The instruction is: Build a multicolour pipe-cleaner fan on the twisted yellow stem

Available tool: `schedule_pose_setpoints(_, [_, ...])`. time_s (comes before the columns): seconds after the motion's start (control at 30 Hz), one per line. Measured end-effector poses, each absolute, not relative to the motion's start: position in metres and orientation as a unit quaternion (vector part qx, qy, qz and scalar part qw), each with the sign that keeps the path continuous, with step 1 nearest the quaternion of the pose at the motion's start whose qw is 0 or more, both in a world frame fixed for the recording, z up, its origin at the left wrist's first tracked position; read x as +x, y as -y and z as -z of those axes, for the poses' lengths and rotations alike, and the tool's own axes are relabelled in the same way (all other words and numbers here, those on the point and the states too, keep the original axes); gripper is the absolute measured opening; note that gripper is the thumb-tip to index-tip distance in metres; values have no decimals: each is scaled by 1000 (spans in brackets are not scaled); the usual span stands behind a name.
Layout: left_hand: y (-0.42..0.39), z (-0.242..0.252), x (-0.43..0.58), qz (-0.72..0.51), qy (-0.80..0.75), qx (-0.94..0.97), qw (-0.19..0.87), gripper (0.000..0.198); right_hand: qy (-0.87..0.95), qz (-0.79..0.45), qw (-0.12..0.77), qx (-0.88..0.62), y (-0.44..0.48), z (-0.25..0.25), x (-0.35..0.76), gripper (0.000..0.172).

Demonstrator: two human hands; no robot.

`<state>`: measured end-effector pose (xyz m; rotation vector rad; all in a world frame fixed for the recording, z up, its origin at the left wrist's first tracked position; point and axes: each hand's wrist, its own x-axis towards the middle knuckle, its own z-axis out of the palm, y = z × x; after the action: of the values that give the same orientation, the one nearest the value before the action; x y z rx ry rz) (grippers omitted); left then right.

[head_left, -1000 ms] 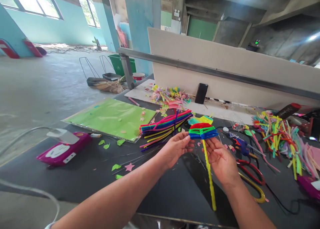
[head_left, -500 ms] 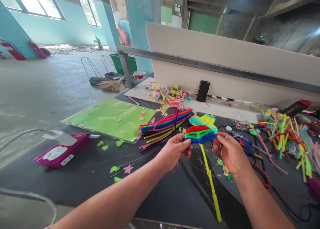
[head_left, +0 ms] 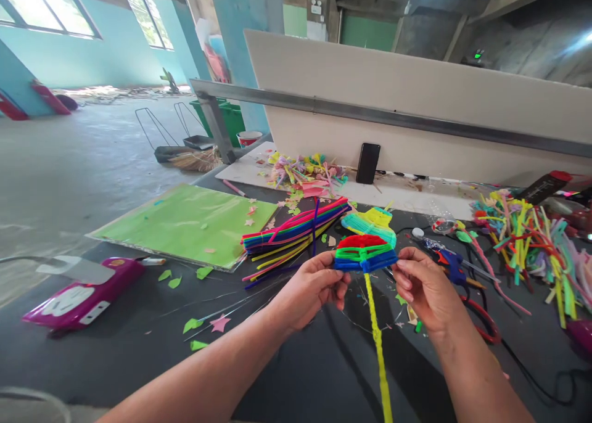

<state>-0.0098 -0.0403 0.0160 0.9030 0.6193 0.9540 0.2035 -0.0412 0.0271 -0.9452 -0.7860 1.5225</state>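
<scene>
I hold a small pipe-cleaner piece with red, green and blue bands on a long yellow stem that hangs toward me. My left hand pinches its left end. My right hand pinches its right end with curled fingers. Both hands hover above the dark table. Just beyond lies a tied bundle of coloured pipe cleaners and a teal and yellow pipe-cleaner shape.
A green sheet lies at the left, a magenta device nearer. Scissors with red handles, a blue glue gun and a heap of cut pipe cleaners lie right. A black phone leans on the white partition.
My right hand moved from under the piece up to its right end. The piece shifted slightly left and lower in view. The camera turned a little.
</scene>
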Motion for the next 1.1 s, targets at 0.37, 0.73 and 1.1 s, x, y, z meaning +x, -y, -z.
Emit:
schedule_pose_setpoints(0.37, [41, -14, -7, -438, -284, 407, 750, 14, 329, -642, 568, -397, 37, -19, 201, 18])
schedule_pose_setpoints(0.73, [39, -10, -9, -448, -282, 370, 764, 20, 324, -655, 570, -376, 41, -17, 195, 20])
schedule_pose_setpoints(1.1, [37, -15, -10, -450, -252, 380, 768, 18, 320, -651, 580, -371, 41, -16, 202, 19])
